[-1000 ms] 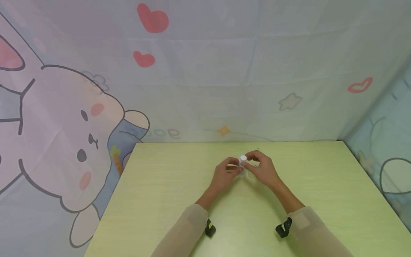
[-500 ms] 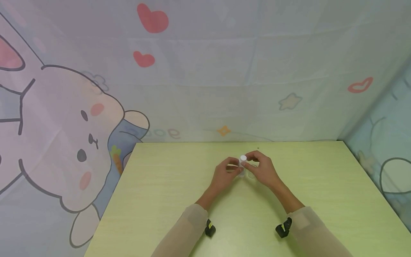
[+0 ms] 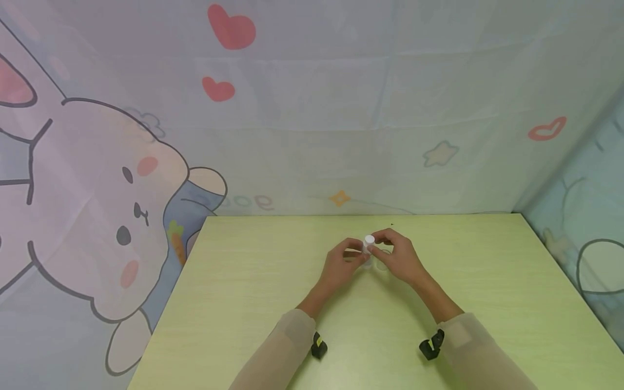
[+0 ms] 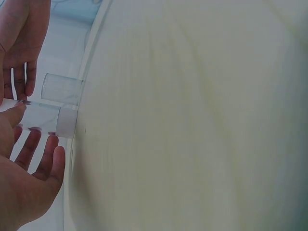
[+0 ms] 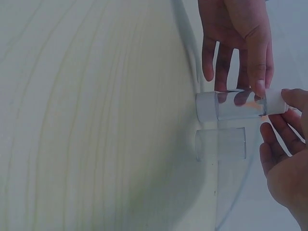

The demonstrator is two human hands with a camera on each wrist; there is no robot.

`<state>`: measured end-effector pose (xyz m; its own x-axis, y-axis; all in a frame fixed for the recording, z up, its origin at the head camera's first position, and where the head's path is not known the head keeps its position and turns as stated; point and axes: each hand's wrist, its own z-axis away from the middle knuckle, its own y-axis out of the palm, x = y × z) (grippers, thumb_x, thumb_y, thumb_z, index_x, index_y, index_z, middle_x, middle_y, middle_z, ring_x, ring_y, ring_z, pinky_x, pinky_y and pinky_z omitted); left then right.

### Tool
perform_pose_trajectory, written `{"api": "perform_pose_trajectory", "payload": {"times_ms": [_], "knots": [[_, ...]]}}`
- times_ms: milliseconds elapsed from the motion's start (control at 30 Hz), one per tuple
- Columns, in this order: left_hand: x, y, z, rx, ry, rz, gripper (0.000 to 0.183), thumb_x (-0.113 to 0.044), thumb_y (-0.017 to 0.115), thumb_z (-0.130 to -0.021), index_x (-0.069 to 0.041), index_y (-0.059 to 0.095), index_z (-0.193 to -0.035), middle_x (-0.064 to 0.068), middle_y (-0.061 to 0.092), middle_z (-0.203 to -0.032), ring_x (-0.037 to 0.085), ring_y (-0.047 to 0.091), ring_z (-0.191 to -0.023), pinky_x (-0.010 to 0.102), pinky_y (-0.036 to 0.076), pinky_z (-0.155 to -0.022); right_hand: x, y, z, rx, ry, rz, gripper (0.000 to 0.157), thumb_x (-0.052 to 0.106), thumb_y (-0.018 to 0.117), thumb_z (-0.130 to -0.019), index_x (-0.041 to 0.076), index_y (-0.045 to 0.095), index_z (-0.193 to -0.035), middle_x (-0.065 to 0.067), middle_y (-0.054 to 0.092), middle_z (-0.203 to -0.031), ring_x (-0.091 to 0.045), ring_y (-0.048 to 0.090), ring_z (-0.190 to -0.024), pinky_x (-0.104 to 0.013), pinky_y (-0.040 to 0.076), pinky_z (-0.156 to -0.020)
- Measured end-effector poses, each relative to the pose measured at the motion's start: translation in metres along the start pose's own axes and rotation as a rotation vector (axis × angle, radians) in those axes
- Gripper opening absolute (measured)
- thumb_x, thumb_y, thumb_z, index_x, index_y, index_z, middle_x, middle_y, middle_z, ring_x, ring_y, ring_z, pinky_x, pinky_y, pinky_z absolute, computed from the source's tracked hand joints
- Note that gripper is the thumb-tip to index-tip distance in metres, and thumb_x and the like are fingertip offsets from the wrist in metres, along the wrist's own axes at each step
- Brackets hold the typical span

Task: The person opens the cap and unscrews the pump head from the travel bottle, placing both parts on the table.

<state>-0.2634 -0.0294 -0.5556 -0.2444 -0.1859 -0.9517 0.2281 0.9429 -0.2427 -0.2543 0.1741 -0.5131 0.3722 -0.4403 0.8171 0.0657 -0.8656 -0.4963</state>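
A clear cylindrical bottle (image 5: pixel 233 112) with a white base (image 5: pixel 206 107) and a white cap (image 3: pixel 369 239) stands upright near the back of the table. My left hand (image 3: pixel 338 266) pinches its clear body between thumb and fingers, from the left side. On the other side, my right hand (image 3: pixel 403 261) grips the white cap with thumb and fingertips, as the right wrist view shows. Just right of the bottle stands a clear, cup-like cylinder (image 5: pixel 222 143). In the head view the right hand partly covers that cylinder.
The pale yellow-green table (image 3: pixel 244 292) ends at a fabric backdrop (image 3: pixel 312 108) printed with a cartoon rabbit, hearts and stars. A tiny dark speck (image 3: pixel 392 224) lies near the back edge. Black wrist mounts (image 3: pixel 319 346) sit on both sleeves.
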Motion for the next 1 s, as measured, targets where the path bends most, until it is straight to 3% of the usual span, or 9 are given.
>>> {"api": "perform_pose_trajectory", "payload": {"times_ms": [733,1000], "knots": [[-0.0008,0.0001,0.0006,-0.004,-0.003,0.005,0.026,-0.028,0.077,-0.101,-0.018,0.07,-0.124,0.001,0.07,-0.125,0.031,0.07,-0.117,0.034,0.06,-0.095,0.0017,0.0011,-0.0024,-0.032,-0.039,-0.008,0.031,0.021,0.077,-0.101,0.004,0.067,-0.125,-0.013,0.069,-0.12,-0.041,0.062,-0.116,-0.065,0.045,-0.108],[-0.0016,0.0013,0.0003,-0.009,-0.006,0.003,0.025,-0.026,0.077,-0.1,-0.018,0.07,-0.123,0.002,0.07,-0.125,0.03,0.07,-0.117,0.032,0.061,-0.095,0.0023,0.0016,-0.0031,-0.044,-0.02,-0.022,0.028,0.022,0.078,-0.1,0.006,0.068,-0.121,-0.01,0.07,-0.115,-0.033,0.064,-0.112,-0.063,0.047,-0.107]]}}
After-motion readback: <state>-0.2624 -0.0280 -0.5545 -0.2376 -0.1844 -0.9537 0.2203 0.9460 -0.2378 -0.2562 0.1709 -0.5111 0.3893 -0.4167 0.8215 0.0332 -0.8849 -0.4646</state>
